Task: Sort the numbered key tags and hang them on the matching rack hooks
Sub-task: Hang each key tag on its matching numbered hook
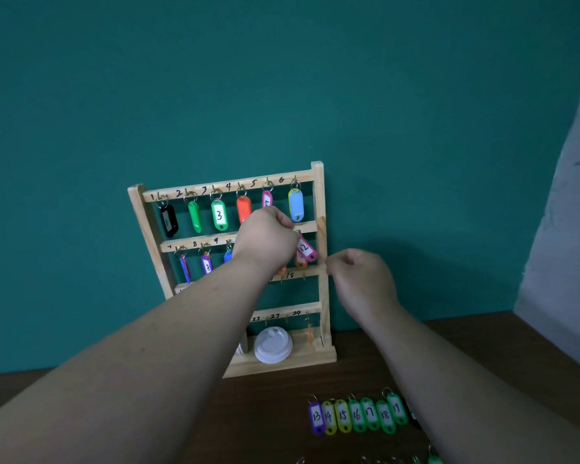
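Pink tag 12 (pixel 306 249) is seen hanging tilted under the right end of the second rail of the wooden rack (pixel 321 209), just in front of an orange tag (pixel 300 261), and its ring end is pinched by the curled fingers of the left hand (pixel 268 236). The right hand (pixel 362 279) is held just beside the rack's right post, fingers curled in, with nothing seen between them. Six tags (pixel 219 215) are hung along the top rail, and a row of tags numbered 13 to 19 (pixel 357 416) is laid on the dark table (pixel 265 413).
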